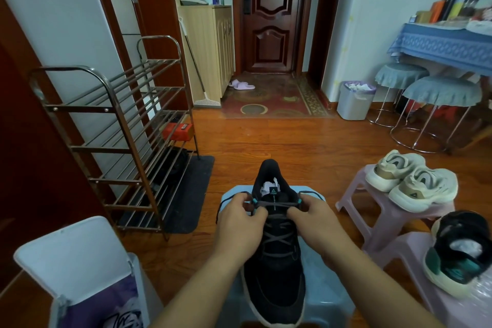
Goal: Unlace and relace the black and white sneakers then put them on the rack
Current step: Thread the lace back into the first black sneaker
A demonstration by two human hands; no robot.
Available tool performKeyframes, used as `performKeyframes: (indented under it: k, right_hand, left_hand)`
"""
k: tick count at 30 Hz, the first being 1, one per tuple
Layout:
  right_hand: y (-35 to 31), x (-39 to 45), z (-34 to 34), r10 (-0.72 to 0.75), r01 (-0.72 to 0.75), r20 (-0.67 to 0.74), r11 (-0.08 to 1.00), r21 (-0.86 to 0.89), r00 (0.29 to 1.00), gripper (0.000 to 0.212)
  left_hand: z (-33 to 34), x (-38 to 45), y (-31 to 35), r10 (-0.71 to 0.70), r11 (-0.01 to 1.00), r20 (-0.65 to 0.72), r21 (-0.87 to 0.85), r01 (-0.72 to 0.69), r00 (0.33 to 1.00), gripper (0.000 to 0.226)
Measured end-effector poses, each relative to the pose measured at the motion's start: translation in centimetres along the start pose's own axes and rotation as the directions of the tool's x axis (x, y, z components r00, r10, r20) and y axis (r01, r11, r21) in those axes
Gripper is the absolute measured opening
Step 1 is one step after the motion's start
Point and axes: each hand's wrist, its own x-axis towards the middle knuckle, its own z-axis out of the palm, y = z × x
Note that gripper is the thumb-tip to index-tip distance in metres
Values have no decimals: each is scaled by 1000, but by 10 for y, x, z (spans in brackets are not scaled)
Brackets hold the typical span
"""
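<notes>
A black sneaker [274, 261] is set on a blue stool [327, 298], toe toward the camera. Its lace [277, 204] ends are pinched near the top eyelets by the left hand [239, 217] and right hand [314, 217], one at each side.

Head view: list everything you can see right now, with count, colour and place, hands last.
black sneaker: 1, black with pale sole, on the blue stool, laces being worked
blue stool: 1, light blue, under that sneaker
second black sneaker: 1, black, teal and cream, on a pink stool at right
cream sneakers: 2, cream and tan, on the far pink stool
pink stools: 2, pale pink, right side
shoe rack: 1, brown metal, left by the wall
lidded bin: 1, white, bottom left, lid up
waste bin: 1, grey, by the far wall
slippers: 2, lilac, by the door
left hand: pinches the lace, left eyelets
right hand: pinches the lace, right eyelets
</notes>
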Motion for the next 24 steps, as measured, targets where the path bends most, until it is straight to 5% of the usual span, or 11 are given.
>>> performKeyframes:
  k: [5, 10, 16, 24]
  right_hand:
    - [11, -6, -9, 1, -2, 151, 1000, 9, 989, 31]
    - [9, -12, 6, 24, -24, 18, 1000, -5, 1000, 21]
    - [10, -13, 4, 0, 0, 11, 997, -76, 1000, 28]
    - [9, -19, 6, 80, -76, 73, 995, -60, 994, 29]
  left_hand:
    - [-5, -6, -16, 2, 990, 177, -138, 23, 984, 45]
    - [12, -8, -13, 6, 998, -16, -59, -7, 1000, 35]
    - [6, -11, -8, 87, 984, -78, 161, -74, 993, 17]
    - [6, -20, -17, 29, 999, 125, 14, -31, 992, 38]
